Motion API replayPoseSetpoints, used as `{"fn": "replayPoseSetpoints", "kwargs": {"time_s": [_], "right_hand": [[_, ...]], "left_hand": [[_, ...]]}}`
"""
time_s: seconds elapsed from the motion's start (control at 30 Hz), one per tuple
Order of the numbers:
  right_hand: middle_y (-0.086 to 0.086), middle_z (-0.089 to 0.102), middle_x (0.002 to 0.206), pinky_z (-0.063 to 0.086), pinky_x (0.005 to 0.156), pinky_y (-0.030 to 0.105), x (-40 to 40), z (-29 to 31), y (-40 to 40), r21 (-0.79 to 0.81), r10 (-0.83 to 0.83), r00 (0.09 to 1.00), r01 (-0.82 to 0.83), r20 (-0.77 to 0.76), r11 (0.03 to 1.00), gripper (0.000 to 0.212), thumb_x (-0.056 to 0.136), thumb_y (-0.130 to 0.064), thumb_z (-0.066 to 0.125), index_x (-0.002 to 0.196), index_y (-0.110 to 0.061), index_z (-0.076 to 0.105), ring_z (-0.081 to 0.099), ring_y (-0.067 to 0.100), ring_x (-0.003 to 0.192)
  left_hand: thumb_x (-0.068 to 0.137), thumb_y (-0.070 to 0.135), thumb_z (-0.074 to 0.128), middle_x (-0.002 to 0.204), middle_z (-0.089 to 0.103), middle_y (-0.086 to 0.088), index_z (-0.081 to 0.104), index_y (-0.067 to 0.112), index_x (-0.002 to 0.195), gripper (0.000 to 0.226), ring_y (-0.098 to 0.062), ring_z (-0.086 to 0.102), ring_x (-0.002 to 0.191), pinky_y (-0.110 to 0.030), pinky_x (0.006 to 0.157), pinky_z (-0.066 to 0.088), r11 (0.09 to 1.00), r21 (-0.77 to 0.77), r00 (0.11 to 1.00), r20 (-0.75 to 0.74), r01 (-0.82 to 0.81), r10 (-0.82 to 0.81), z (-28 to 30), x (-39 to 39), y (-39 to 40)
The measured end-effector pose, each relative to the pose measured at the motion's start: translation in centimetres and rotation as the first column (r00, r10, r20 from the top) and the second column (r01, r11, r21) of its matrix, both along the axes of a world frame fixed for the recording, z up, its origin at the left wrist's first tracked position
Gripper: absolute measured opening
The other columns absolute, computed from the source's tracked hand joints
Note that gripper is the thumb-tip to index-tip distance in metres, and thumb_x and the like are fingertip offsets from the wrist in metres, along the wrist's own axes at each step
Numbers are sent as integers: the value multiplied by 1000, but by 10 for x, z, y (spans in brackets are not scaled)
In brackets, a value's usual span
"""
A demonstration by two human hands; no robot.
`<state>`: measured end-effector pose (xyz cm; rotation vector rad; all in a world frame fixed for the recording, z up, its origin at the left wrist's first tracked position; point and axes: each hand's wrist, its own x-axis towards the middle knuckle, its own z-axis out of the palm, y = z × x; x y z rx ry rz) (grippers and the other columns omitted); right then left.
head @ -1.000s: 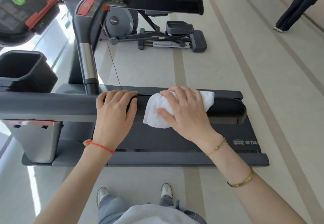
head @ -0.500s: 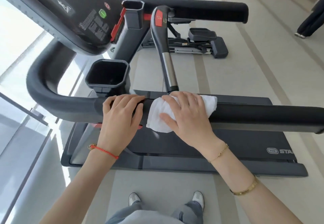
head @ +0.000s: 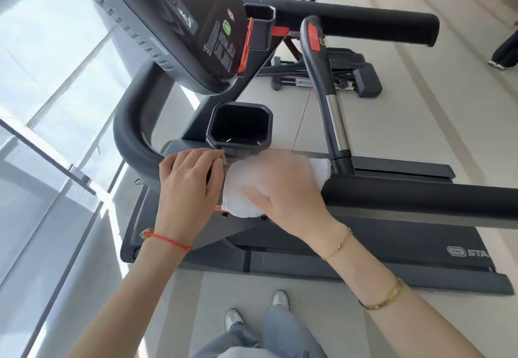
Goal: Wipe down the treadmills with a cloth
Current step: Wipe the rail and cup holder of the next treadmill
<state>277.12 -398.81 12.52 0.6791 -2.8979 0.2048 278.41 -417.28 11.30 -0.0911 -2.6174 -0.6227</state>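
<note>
A black treadmill stands crosswise in front of me, its near handrail (head: 420, 195) running from the right toward a curved bend on the left. My right hand (head: 283, 186) presses a white cloth (head: 238, 189) around the rail just below the square cup holder (head: 239, 128). Right beside it, my left hand (head: 187, 186) grips the same rail near the bend, fingers curled over it and touching the cloth's edge. The console (head: 179, 21) tilts overhead at the upper left. The belt deck (head: 392, 242) lies below the rail.
A large glass window (head: 50, 105) fills the left side. An upright grip with a red button (head: 315, 35) rises behind the rail. Another exercise machine (head: 336, 77) stands beyond, and a person's legs (head: 504, 52) show at the far right edge. My shoes (head: 255, 310) stand on pale floor.
Both hands and the cloth have slid left along the handrail, from its right end toward the cup holder and bend. My view has swung left and up, bringing in the console.
</note>
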Motion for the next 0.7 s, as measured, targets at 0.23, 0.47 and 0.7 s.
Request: {"fn": "replayPoseSetpoints", "kwargs": {"time_s": [0.23,0.47,0.7], "right_hand": [[-2,49,127,35,97,37,-31,29,21,-258,25,1000,-22,10,966,42,98,-48,36,130,-24,49,45,19,114],[-1,46,130,33,99,38,-144,37,4,-139,151,988,-148,13,979,41,99,-44,45,134,-22,46,42,21,119],[2,50,128,40,94,36,-198,18,-14,-222,316,865,-245,390,944,47,95,-30,57,139,-22,42,49,21,114]], "left_hand": [[102,28,43,120,64,3,62,20,122,29,-20,53,116,-31,109,21,996,57,997,44,-63,61,8,-29,-6],[100,28,46,131,59,-1,55,16,133,36,-26,50,124,-42,106,29,990,58,976,184,-126,114,20,-70,-6],[97,31,52,121,64,-2,54,18,135,40,-24,59,112,-44,99,43,987,88,954,282,-135,105,14,-94,-5]]}}
